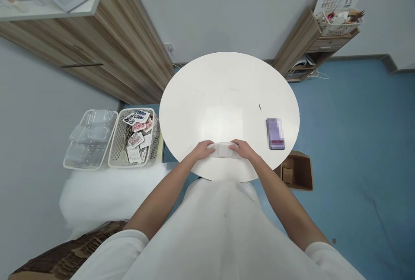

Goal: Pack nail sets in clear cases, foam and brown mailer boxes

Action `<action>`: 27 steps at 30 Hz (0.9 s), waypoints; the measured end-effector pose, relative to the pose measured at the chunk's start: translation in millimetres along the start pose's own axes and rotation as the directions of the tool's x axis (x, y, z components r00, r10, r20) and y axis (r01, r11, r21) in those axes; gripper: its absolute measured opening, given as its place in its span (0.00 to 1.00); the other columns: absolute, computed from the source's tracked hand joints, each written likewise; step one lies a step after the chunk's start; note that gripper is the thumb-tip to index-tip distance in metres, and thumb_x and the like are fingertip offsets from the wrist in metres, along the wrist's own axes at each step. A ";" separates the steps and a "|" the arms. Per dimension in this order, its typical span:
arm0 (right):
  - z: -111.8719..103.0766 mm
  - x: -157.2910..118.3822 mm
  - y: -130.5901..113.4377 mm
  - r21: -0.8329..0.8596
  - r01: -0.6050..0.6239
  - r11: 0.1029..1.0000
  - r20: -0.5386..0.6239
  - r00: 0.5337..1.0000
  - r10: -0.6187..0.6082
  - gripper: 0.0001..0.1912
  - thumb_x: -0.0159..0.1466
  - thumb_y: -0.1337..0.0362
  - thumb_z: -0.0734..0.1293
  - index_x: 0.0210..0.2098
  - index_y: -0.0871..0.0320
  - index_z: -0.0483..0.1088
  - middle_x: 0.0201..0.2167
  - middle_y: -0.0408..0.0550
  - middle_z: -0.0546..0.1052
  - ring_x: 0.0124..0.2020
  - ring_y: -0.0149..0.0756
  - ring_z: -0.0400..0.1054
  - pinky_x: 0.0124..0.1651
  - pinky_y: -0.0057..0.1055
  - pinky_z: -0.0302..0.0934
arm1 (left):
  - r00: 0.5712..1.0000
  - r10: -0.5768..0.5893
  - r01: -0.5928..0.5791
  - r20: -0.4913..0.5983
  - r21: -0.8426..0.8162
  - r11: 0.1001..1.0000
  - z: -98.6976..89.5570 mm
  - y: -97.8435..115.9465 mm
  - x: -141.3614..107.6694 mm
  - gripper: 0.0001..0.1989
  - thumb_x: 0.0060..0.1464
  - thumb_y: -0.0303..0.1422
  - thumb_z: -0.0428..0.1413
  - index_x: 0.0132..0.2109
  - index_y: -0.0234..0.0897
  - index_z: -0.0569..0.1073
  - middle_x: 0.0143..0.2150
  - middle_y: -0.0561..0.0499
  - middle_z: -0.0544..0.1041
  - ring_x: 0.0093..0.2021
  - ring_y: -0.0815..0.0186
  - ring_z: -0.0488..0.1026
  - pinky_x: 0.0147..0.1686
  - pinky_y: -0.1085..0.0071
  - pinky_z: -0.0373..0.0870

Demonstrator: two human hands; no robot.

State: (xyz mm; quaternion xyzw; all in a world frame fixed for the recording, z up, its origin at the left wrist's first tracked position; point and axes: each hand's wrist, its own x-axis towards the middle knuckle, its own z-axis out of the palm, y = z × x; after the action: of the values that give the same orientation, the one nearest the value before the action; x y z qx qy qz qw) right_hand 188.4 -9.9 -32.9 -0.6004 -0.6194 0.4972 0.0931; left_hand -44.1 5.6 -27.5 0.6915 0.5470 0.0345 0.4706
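Close to the near edge of the round white table (pixel 227 98), a long, low, whitish see-through plastic box (pixel 223 150) is held at both ends. My left hand (pixel 204 149) has its fingers closed on the box's left end. At the opposite end, my right hand (pixel 242 148) grips it with the thumb and fingers. The box looks level, at or just above the tabletop; I cannot tell which. Nothing can be made out inside it. A purple, blurred rectangular object (pixel 275 134) lies on the table, apart from my right hand.
Left of the table stand a basket of printed cards (pixel 136 139) and a basket of clear plastic boxes (pixel 90 137). White wrapping material (pixel 113 193) lies below them. An open cardboard box (pixel 301 171) is on the floor at right. Wooden cabinets (pixel 129 33) stand behind.
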 end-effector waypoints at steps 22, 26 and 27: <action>19.5 -19.4 5.0 -0.482 0.155 0.862 -0.328 0.881 -0.342 0.14 0.59 0.66 0.57 0.45 0.56 0.62 0.52 0.55 0.62 0.55 0.45 0.53 0.53 0.45 0.49 | 0.909 0.270 -0.145 -0.318 0.366 0.919 10.0 2.4 -6.8 0.17 0.52 0.35 0.47 0.50 0.37 0.61 0.50 0.43 0.65 0.51 0.59 0.61 0.47 0.63 0.59; 29.6 -16.6 0.0 -0.562 0.282 0.778 -0.077 0.918 -0.388 0.21 0.53 0.60 0.65 0.46 0.56 0.61 0.56 0.56 0.58 0.57 0.47 0.50 0.53 0.46 0.48 | 0.916 0.400 -0.335 -0.035 0.485 0.808 22.4 13.7 -1.5 0.28 0.45 0.39 0.55 0.54 0.39 0.58 0.56 0.44 0.61 0.56 0.56 0.56 0.51 0.60 0.53; 31.8 -14.6 0.8 -0.569 0.277 0.774 -0.062 0.924 -0.377 0.22 0.52 0.61 0.66 0.46 0.56 0.60 0.57 0.56 0.58 0.57 0.47 0.50 0.53 0.46 0.49 | 0.921 0.389 -0.334 -0.006 0.499 0.799 25.5 14.2 0.3 0.30 0.44 0.39 0.56 0.54 0.40 0.58 0.57 0.44 0.60 0.57 0.56 0.56 0.51 0.59 0.52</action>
State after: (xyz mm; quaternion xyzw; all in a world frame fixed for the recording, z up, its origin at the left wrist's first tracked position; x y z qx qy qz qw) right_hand 170.0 -38.3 -42.0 -0.5250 -0.8203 0.2199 0.0549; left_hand -19.4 -9.3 -32.0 0.8762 0.4203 0.0216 0.2348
